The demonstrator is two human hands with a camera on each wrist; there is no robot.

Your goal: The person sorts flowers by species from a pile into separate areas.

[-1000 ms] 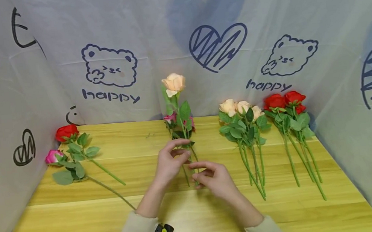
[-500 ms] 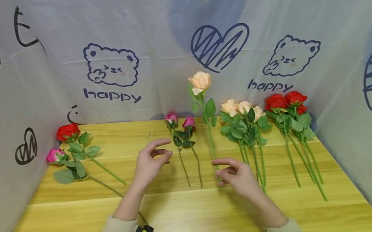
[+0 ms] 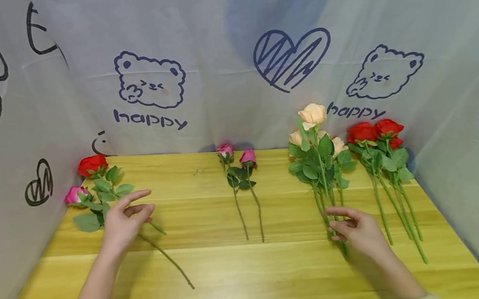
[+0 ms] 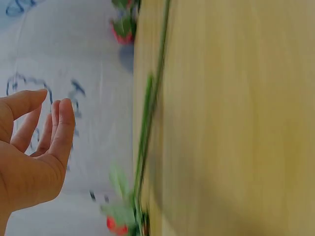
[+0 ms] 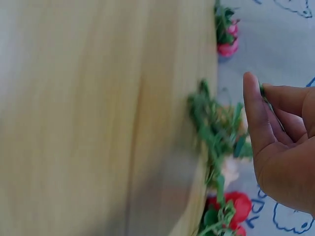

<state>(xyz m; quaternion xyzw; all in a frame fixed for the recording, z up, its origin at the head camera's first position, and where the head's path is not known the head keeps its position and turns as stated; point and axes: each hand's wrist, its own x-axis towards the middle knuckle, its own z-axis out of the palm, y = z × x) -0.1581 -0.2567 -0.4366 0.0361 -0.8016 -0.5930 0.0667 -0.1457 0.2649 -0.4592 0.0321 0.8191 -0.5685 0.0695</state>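
My right hand [image 3: 360, 234] pinches the lower stem of a peach rose [image 3: 313, 114] between thumb and fingers. The bloom stands upright, overlapping a bunch of peach roses [image 3: 339, 146] in the head view. In the right wrist view, the hand [image 5: 288, 142] has a thin bit of green between thumb and fingertip. My left hand [image 3: 121, 225] is over the stems of a red rose [image 3: 93, 165] and a pink-and-white rose [image 3: 76, 194], fingers loosely bent. The left wrist view shows that hand [image 4: 37, 152] with a gap between thumb and fingers and nothing in it.
Two dark pink roses [image 3: 247, 157] lie mid-table with stems toward me. Several red roses [image 3: 362, 132] lie to the right of the peach bunch. A printed cloth [image 3: 224, 87] walls the back and sides of the wooden table [image 3: 235, 276].
The right hand has carried the peach rose rightward, from over the dark pink roses to the peach bunch. The left hand has let go of its stem and moved left to the red and pink-and-white roses.
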